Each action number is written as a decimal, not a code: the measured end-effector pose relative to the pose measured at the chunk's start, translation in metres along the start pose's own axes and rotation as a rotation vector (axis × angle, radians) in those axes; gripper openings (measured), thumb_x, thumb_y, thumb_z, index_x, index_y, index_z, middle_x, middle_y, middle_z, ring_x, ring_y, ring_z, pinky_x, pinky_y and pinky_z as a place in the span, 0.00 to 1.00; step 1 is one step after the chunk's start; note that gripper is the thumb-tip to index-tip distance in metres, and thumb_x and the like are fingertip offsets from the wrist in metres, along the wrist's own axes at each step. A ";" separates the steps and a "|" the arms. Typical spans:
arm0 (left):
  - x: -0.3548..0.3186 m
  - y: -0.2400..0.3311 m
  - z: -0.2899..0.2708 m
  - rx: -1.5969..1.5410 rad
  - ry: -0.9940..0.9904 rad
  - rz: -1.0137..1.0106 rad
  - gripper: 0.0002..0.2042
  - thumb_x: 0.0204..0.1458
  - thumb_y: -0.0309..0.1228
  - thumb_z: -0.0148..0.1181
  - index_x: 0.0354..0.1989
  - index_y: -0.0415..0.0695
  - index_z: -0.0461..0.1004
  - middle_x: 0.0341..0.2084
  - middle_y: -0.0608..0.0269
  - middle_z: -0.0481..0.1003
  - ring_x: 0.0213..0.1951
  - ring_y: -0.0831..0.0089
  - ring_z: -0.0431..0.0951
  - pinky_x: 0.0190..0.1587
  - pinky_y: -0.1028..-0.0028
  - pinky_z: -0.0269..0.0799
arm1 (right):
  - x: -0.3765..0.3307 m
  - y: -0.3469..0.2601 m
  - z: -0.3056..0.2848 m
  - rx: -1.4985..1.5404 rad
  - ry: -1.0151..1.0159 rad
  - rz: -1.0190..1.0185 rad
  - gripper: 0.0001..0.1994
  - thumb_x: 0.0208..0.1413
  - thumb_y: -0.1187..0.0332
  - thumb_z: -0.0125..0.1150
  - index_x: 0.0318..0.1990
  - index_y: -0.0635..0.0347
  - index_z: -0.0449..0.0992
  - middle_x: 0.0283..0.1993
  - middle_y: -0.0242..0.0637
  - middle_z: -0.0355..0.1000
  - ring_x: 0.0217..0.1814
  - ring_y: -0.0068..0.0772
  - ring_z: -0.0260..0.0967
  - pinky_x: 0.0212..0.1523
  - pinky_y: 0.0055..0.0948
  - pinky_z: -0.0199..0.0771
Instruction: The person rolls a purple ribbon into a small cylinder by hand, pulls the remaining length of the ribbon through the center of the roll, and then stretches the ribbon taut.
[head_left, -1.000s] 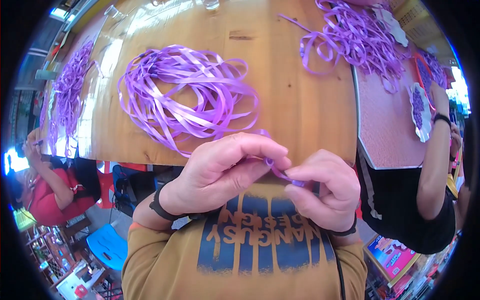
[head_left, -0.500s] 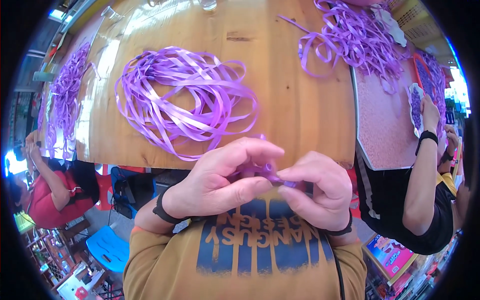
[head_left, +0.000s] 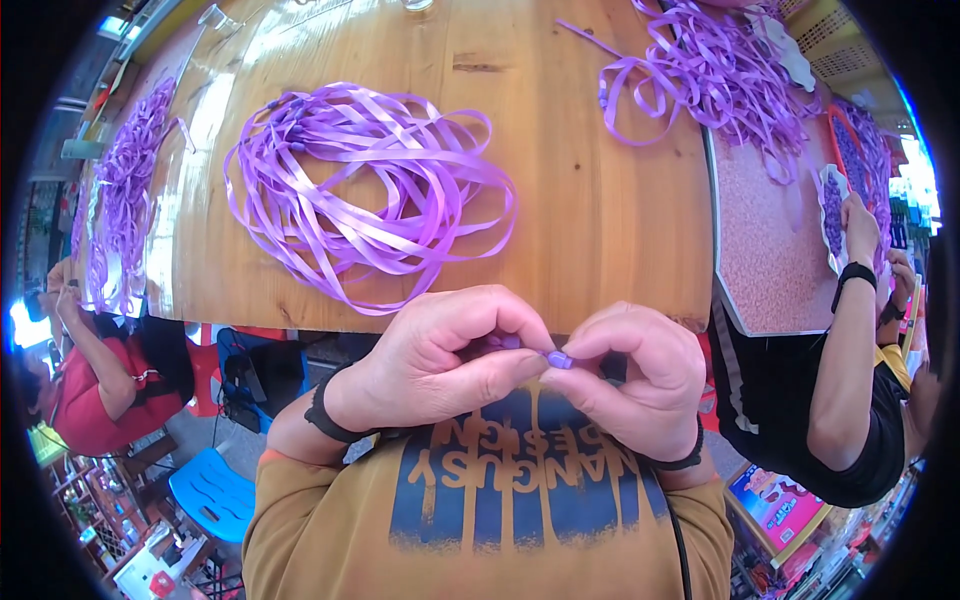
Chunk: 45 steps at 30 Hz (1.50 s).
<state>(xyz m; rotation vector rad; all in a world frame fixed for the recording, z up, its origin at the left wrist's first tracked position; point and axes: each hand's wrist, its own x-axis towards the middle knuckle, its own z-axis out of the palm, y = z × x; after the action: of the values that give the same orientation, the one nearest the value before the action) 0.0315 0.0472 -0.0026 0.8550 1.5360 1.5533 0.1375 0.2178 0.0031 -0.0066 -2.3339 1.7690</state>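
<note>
Fingertips of both hands meet just below the near edge of the wooden table point(head_left: 560, 190), pinching a small purple bead point(head_left: 558, 358) between them. Left hand point(head_left: 440, 365) curls closed with its thumb under the bead; right hand point(head_left: 635, 385) closes on it from the other side. Beyond the hands, a loose heap of purple ribbon point(head_left: 360, 190) lies on the tabletop.

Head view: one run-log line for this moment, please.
left hand and right hand: pinching small purple piece together | purple ribbon pile: on wooden table
</note>
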 end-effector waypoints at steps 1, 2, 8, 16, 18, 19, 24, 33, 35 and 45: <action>0.000 0.000 0.000 0.010 -0.002 -0.007 0.05 0.47 0.21 0.59 0.33 0.39 0.73 0.25 0.68 0.71 0.25 0.85 0.67 0.27 0.84 0.61 | 0.000 0.000 0.000 -0.005 -0.009 0.009 0.10 0.37 0.79 0.68 0.28 0.62 0.72 0.25 0.34 0.70 0.24 0.22 0.67 0.25 0.19 0.64; 0.000 -0.001 -0.001 0.009 -0.002 -0.007 0.05 0.47 0.21 0.59 0.33 0.39 0.73 0.25 0.68 0.71 0.25 0.85 0.67 0.27 0.84 0.61 | 0.000 0.000 0.000 -0.004 -0.009 0.010 0.10 0.37 0.79 0.68 0.28 0.62 0.72 0.25 0.34 0.70 0.24 0.22 0.67 0.25 0.19 0.64; 0.000 -0.004 -0.004 0.073 -0.036 0.055 0.05 0.46 0.20 0.58 0.32 0.39 0.72 0.25 0.64 0.75 0.26 0.81 0.73 0.26 0.82 0.64 | 0.001 0.006 0.001 0.030 -0.010 -0.028 0.11 0.41 0.71 0.69 0.27 0.60 0.71 0.22 0.33 0.69 0.20 0.22 0.68 0.20 0.19 0.65; -0.003 -0.008 -0.006 0.135 -0.013 0.198 0.05 0.46 0.23 0.59 0.32 0.39 0.72 0.25 0.63 0.75 0.25 0.77 0.74 0.26 0.80 0.66 | 0.000 0.001 0.001 0.254 -0.138 0.258 0.08 0.43 0.81 0.64 0.28 0.66 0.69 0.28 0.36 0.70 0.31 0.22 0.68 0.32 0.19 0.67; -0.002 -0.008 -0.005 0.143 -0.017 0.215 0.05 0.46 0.23 0.59 0.32 0.39 0.72 0.25 0.63 0.75 0.25 0.76 0.74 0.26 0.80 0.65 | 0.000 0.001 0.000 0.269 -0.142 0.257 0.08 0.43 0.81 0.64 0.28 0.66 0.69 0.29 0.36 0.70 0.31 0.22 0.68 0.33 0.19 0.67; -0.002 -0.007 -0.007 0.154 -0.029 0.230 0.05 0.46 0.23 0.59 0.32 0.39 0.72 0.24 0.63 0.75 0.24 0.76 0.74 0.26 0.80 0.65 | 0.000 0.002 0.001 0.287 -0.138 0.256 0.08 0.43 0.81 0.64 0.28 0.66 0.69 0.29 0.36 0.70 0.31 0.22 0.68 0.33 0.19 0.67; -0.008 -0.007 -0.008 0.148 -0.008 0.178 0.06 0.45 0.23 0.60 0.32 0.39 0.72 0.23 0.63 0.74 0.23 0.75 0.73 0.25 0.79 0.65 | 0.004 0.004 0.006 0.302 -0.162 0.208 0.09 0.43 0.80 0.65 0.27 0.65 0.69 0.29 0.36 0.70 0.31 0.22 0.68 0.32 0.18 0.66; -0.014 -0.006 -0.010 -0.135 -0.034 -0.098 0.07 0.49 0.27 0.59 0.33 0.36 0.72 0.28 0.62 0.75 0.30 0.81 0.73 0.31 0.82 0.68 | 0.003 0.002 0.011 0.178 -0.110 0.080 0.11 0.39 0.77 0.69 0.27 0.63 0.70 0.27 0.35 0.71 0.27 0.23 0.69 0.28 0.19 0.66; -0.014 -0.007 -0.012 -0.213 -0.062 -0.141 0.08 0.49 0.28 0.59 0.33 0.36 0.72 0.29 0.62 0.75 0.31 0.81 0.73 0.33 0.82 0.68 | 0.003 0.002 0.011 0.125 -0.115 0.036 0.11 0.39 0.76 0.70 0.27 0.62 0.70 0.27 0.35 0.71 0.27 0.24 0.69 0.28 0.19 0.66; -0.015 -0.009 -0.009 -0.247 -0.031 -0.114 0.06 0.47 0.25 0.60 0.32 0.36 0.73 0.26 0.65 0.74 0.27 0.83 0.72 0.29 0.83 0.66 | 0.002 0.005 0.010 -0.043 -0.203 -0.053 0.13 0.44 0.66 0.66 0.31 0.62 0.68 0.28 0.37 0.67 0.27 0.32 0.66 0.28 0.26 0.66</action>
<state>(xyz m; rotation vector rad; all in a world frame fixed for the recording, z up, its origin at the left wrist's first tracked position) 0.0307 0.0295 -0.0115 0.6379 1.3144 1.5975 0.1334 0.2100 -0.0035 0.2366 -2.4848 1.7678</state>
